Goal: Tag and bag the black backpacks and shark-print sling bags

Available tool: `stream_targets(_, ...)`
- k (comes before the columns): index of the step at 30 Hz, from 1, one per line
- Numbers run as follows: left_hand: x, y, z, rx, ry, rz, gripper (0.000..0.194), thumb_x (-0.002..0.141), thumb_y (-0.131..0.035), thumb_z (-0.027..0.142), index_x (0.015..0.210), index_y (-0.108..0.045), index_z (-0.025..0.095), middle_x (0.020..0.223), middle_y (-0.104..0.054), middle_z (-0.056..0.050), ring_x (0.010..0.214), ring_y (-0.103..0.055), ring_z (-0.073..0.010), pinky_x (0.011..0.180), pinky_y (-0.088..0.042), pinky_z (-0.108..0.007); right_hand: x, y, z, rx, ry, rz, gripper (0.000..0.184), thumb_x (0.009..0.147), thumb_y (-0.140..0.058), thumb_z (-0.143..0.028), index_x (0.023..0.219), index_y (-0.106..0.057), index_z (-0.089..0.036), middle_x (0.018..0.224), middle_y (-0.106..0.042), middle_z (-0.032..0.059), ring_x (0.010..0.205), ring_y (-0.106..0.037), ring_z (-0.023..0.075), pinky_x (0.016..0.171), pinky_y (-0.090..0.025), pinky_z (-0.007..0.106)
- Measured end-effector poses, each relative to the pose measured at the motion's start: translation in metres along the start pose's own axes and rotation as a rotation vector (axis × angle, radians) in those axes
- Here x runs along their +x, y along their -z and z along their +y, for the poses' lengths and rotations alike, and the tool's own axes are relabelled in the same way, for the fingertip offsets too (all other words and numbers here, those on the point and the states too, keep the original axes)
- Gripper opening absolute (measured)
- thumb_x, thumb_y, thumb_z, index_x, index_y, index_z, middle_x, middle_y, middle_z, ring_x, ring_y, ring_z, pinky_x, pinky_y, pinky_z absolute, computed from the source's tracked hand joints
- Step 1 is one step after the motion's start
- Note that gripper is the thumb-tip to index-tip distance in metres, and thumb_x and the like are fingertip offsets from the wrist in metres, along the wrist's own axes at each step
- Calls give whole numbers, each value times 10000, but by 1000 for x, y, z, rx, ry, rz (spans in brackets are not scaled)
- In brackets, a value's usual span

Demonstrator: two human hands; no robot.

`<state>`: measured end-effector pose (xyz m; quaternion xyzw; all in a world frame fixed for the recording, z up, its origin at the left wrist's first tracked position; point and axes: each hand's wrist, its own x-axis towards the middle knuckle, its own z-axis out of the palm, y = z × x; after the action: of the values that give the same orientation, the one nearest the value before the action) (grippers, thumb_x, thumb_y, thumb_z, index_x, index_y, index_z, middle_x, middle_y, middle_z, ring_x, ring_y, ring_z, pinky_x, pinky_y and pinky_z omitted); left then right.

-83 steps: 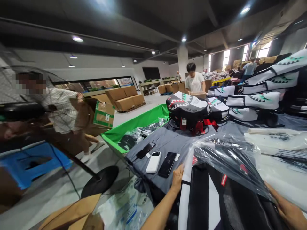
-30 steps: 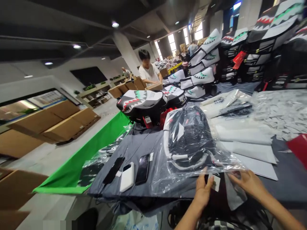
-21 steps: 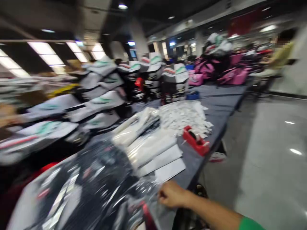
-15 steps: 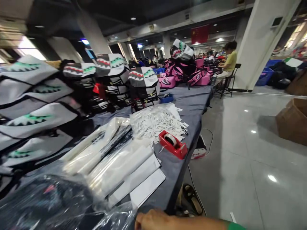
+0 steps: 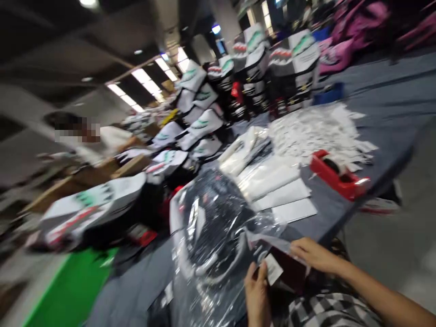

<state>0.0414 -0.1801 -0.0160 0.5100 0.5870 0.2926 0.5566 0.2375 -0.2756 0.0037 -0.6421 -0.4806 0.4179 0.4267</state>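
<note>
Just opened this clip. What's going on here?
A person's left hand is at a white label beside a dark red piece, with the right hand at that piece's other side; blur leaves their grip unclear. Just beyond, a dark backpack in clear plastic lies on the gray-covered table. To its right are white sheets and a red tape dispenser. Another person is at left, near cardboard.

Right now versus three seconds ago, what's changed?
Backpack moved forward, farther onto the table; plastic covers more of it. Both hands left its sides: left hand at the white label, right hand at the dark red card. Stacked bags unchanged.
</note>
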Motion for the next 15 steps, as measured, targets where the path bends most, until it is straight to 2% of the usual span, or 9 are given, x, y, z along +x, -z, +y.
stream_targets(2,-6,-11,-7,-131,17,-177,673,624,-763,782,816,-706,139,709,-654,-28,641,-595,-148,609,-480,-255,3,0,1,27,-26,-51,518,971,-311,-553,793,-628,-184,749,-664,44,715,-608,194,675,-484,290)
stream_targets(4,-13,-18,-15,-100,4,-350,737,634,-678,859,726,-681,128,584,-557,12,528,-473,-99,530,-393,-223,4,-1,4,9,-56,-49,456,894,-464,-589,872,-675,-185,831,-724,63,772,-659,232,703,-513,313)
stream_targets(6,-22,-15,-21,44,32,-539,768,685,-583,893,662,-668,130,505,-485,24,459,-423,-94,479,-339,-218,4,-2,10,-43,-63,17,397,820,-558,-557,890,-698,-193,889,-752,78,837,-687,264,753,-533,336)
stream_targets(8,-29,-2,-17,257,-2,-666,726,803,-518,826,646,-682,136,506,-518,-5,461,-481,-126,481,-369,-234,3,-1,17,-111,-38,93,361,821,-549,-544,840,-687,-211,839,-751,69,800,-694,254,730,-538,322)
stream_targets(10,-26,13,2,510,-234,-636,563,934,-505,630,789,-746,142,670,-659,-68,620,-614,-189,600,-479,-275,2,2,23,-174,-9,145,334,846,-526,-547,814,-651,-239,737,-725,40,690,-683,226,639,-525,290)
stream_targets(12,-13,20,34,741,-630,-528,359,977,-527,425,1120,-735,170,1039,-732,-131,964,-668,-258,862,-524,-348,-1,4,26,-229,17,157,269,868,-506,-506,860,-623,-264,631,-682,4,579,-666,214,543,-494,272)
stream_targets(13,-3,18,54,834,-824,-532,380,976,-545,357,1307,-647,199,1267,-674,-147,1168,-610,-282,1002,-480,-394,-3,5,27,-253,35,161,233,873,-500,-474,896,-615,-273,595,-667,-9,541,-665,218,509,-484,270)
stream_targets(15,19,6,92,973,-1158,-675,447,1000,-492,235,1445,-516,271,1515,-505,-116,1410,-427,-274,1151,-352,-454,-9,2,28,-306,101,169,201,881,-501,-414,974,-619,-280,616,-691,-9,554,-701,233,490,-496,267)
